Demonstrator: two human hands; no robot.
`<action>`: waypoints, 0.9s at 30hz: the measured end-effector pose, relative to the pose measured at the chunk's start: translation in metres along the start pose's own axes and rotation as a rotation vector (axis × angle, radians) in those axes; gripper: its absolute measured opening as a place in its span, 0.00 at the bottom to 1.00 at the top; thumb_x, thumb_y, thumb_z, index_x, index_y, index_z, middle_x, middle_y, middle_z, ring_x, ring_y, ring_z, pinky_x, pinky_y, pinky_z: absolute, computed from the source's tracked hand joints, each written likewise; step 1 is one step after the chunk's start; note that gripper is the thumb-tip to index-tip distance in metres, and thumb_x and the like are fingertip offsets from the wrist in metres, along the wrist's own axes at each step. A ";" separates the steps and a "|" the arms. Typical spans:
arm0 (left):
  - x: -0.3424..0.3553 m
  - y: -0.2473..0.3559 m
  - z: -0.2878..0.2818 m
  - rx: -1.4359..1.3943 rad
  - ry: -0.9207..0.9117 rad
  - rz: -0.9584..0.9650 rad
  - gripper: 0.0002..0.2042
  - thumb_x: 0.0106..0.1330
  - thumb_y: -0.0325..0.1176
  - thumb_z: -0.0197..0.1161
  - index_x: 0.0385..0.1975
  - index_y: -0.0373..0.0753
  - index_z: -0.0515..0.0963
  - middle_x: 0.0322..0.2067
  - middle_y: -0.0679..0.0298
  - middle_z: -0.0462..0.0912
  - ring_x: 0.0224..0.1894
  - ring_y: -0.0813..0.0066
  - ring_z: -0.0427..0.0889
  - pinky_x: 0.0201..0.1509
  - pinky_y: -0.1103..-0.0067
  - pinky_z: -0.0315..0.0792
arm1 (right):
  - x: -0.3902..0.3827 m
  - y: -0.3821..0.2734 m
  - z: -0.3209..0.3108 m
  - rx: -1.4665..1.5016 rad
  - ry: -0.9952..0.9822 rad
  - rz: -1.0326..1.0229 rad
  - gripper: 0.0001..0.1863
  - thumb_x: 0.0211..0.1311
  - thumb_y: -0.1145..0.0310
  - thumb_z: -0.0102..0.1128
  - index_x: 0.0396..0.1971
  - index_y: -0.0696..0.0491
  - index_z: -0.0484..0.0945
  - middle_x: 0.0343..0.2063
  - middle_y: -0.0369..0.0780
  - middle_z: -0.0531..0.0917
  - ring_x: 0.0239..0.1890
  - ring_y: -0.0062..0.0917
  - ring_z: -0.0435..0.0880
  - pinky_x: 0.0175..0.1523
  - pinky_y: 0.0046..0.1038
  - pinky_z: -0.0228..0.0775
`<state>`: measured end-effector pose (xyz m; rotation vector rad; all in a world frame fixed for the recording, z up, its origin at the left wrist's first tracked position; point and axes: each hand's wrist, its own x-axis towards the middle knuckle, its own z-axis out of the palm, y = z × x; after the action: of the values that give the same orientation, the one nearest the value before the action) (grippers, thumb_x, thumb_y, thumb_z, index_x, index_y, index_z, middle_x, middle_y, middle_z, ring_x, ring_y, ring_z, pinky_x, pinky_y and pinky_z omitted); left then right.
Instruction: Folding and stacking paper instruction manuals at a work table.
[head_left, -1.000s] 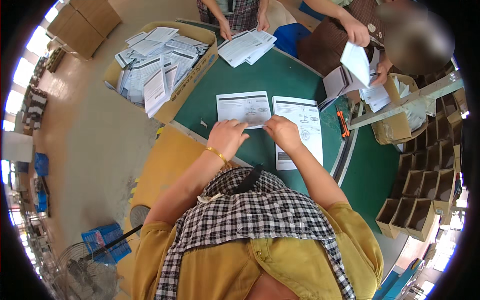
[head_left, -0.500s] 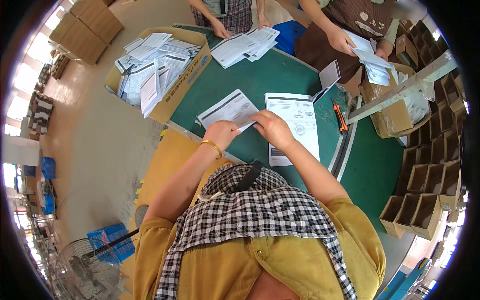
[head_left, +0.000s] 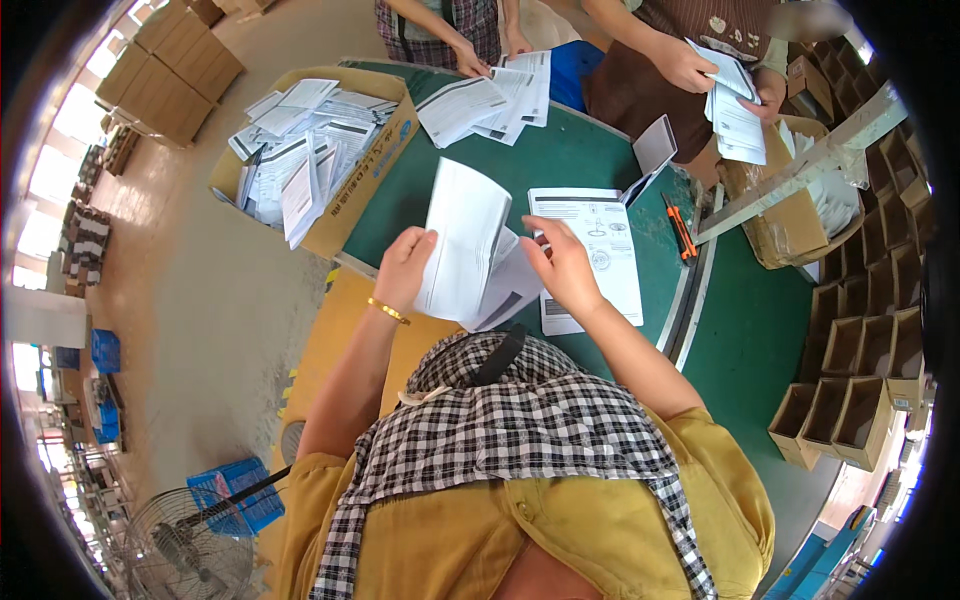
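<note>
- Green table [head_left: 390,205]; carton [head_left: 378,160] of papers beyond the left hand, orange cutter [head_left: 680,230] off right.
- Paper stack [head_left: 600,275] crowds the right side, left edge partly covered by right hand [head_left: 565,268].
- Folded sheet [head_left: 462,240] is between the hands; long axis runs away from body, far end tipped slightly right.
- Left hand [head_left: 405,270] pinches its left edge.
- Right hand loosely open; contact unclear.

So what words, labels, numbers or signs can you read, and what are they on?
Stack of printed sheets: lines too small to read.
Paper in the left hand: nothing legible.
Cardboard box: dark lettering on its side, which I won't copy.
Papers inside the box: too small to read.
Co-workers' sheets: likewise.
</note>
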<state>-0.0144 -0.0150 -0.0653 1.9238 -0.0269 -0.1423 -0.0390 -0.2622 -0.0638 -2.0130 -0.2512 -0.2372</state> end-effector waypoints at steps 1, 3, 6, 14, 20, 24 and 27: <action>-0.002 0.005 -0.002 -0.254 -0.009 -0.026 0.11 0.68 0.37 0.54 0.29 0.36 0.73 0.23 0.71 0.72 0.27 0.85 0.69 0.32 0.83 0.66 | 0.003 0.011 0.009 0.072 -0.069 0.200 0.19 0.60 0.65 0.59 0.49 0.56 0.74 0.45 0.46 0.77 0.40 0.33 0.81 0.43 0.30 0.74; -0.014 0.027 -0.004 -0.569 0.041 -0.081 0.09 0.71 0.35 0.49 0.28 0.40 0.68 0.23 0.74 0.67 0.25 0.89 0.65 0.29 0.86 0.62 | 0.012 0.005 0.016 0.245 -0.273 0.499 0.19 0.67 0.60 0.52 0.47 0.62 0.73 0.33 0.38 0.81 0.34 0.20 0.78 0.38 0.22 0.73; -0.024 0.030 -0.004 -0.679 0.055 -0.079 0.09 0.71 0.35 0.49 0.28 0.40 0.68 0.24 0.74 0.67 0.26 0.89 0.65 0.29 0.86 0.63 | 0.015 -0.006 0.028 0.731 -0.256 0.682 0.15 0.66 0.62 0.54 0.43 0.59 0.76 0.33 0.37 0.80 0.33 0.18 0.78 0.38 0.21 0.72; -0.035 -0.011 -0.019 -0.445 0.119 -0.044 0.15 0.67 0.34 0.55 0.50 0.34 0.69 0.42 0.64 0.76 0.42 0.79 0.75 0.45 0.81 0.71 | 0.023 -0.033 0.011 0.854 -0.150 0.537 0.05 0.59 0.74 0.60 0.34 0.57 0.76 0.24 0.31 0.77 0.25 0.11 0.73 0.33 0.15 0.67; -0.045 0.009 -0.019 -0.761 -0.166 -0.255 0.23 0.65 0.35 0.59 0.57 0.34 0.64 0.47 0.63 0.75 0.45 0.77 0.76 0.47 0.77 0.73 | 0.020 -0.032 -0.002 0.857 -0.198 0.567 0.05 0.58 0.76 0.60 0.34 0.54 0.76 0.25 0.30 0.76 0.27 0.11 0.73 0.35 0.15 0.68; -0.044 0.012 -0.014 -0.647 -0.177 -0.201 0.20 0.66 0.33 0.58 0.56 0.35 0.66 0.42 0.64 0.78 0.41 0.80 0.78 0.42 0.80 0.75 | 0.019 -0.042 -0.007 0.850 -0.227 0.607 0.05 0.60 0.74 0.59 0.36 0.54 0.76 0.28 0.32 0.78 0.27 0.12 0.74 0.36 0.16 0.69; -0.044 0.025 -0.024 -0.387 -0.186 -0.132 0.17 0.66 0.32 0.56 0.53 0.36 0.69 0.40 0.66 0.79 0.38 0.83 0.78 0.37 0.82 0.74 | 0.020 -0.049 -0.010 0.833 -0.252 0.626 0.07 0.61 0.72 0.58 0.38 0.55 0.75 0.28 0.33 0.79 0.26 0.12 0.75 0.33 0.16 0.69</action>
<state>-0.0541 0.0027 -0.0295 1.5206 0.0032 -0.3867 -0.0339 -0.2490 -0.0118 -1.1983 0.1250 0.4575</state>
